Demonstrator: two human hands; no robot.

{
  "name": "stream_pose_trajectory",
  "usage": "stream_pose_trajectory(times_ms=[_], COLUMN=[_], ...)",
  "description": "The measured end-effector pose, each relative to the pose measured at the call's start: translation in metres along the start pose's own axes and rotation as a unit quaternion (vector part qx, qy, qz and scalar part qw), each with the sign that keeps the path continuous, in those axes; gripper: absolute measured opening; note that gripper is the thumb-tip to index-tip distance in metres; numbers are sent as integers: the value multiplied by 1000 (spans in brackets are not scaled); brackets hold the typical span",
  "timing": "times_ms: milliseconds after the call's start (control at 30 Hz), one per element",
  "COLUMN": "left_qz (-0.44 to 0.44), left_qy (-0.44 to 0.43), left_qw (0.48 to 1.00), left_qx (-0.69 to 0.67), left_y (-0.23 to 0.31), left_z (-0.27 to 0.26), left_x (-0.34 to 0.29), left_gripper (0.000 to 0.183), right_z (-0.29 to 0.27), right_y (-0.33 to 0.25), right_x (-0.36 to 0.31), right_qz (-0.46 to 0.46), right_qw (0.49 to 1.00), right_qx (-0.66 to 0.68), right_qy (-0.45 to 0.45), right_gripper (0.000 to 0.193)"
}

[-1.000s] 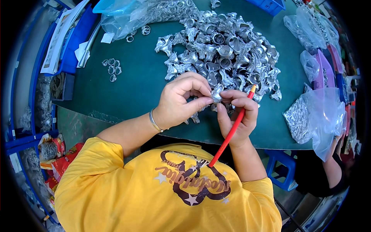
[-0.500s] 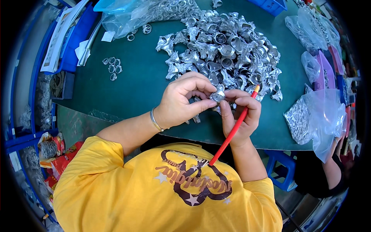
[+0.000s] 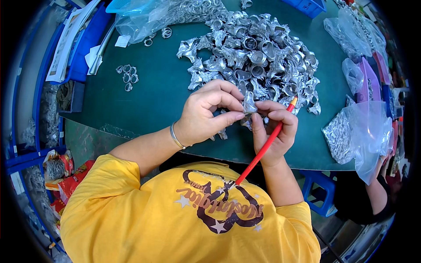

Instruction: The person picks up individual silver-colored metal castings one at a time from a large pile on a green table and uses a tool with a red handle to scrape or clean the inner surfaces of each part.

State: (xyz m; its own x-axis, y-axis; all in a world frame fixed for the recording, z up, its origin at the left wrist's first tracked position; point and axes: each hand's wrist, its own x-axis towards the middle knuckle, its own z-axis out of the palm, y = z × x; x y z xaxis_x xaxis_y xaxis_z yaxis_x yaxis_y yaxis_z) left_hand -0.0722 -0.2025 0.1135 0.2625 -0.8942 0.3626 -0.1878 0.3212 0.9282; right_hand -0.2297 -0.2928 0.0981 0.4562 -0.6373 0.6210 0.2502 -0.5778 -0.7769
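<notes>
A silver metal ring (image 3: 249,103) is pinched between my two hands, just in front of a heap of similar chunky rings (image 3: 258,57). My left hand (image 3: 215,106), with a bangle (image 3: 176,136) at its wrist, grips the ring from the left by thumb and fingers. From the right, the thumb and fingertips of my right hand (image 3: 275,129) close on the same ring. A red pencil (image 3: 262,153) is also tucked in my right hand, its pale tip up toward the heap and its other end against the yellow shirt. Fingers cover part of the ring.
On the green table (image 3: 162,87) lies a small group of thin rings (image 3: 127,78) at the left. Plastic bags of rings (image 3: 144,19) stand at the back, another ring bag (image 3: 340,136) at the right. A blue stool (image 3: 320,193) and another person's arm (image 3: 376,195) show lower right.
The ring has been turned between my fingers, so its tall side now shows instead of its round band. My right hand and the pencil have shifted slightly.
</notes>
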Motion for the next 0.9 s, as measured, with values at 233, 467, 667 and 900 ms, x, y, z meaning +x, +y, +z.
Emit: stream_pose_trajectory(times_ms=[233,467,667,900], left_qz=[-113,-81,-95,-97], left_qy=[62,-21,3,4], left_qw=[963,996,995,995], left_qx=[-238,-33,-31,8], left_y=[10,6,4,5], left_z=[12,9,7,8], left_x=[0,0,-1,-1], left_gripper=[25,22,14,11], right_z=[2,2,-10,-7], right_y=[1,-1,-6,-7], right_x=[-1,1,5,2], right_qz=[6,-4,-53,-30], right_qw=[1000,1000,994,999], right_qx=[11,8,-98,22], right_qy=[10,-14,17,1], right_gripper=[34,26,32,9])
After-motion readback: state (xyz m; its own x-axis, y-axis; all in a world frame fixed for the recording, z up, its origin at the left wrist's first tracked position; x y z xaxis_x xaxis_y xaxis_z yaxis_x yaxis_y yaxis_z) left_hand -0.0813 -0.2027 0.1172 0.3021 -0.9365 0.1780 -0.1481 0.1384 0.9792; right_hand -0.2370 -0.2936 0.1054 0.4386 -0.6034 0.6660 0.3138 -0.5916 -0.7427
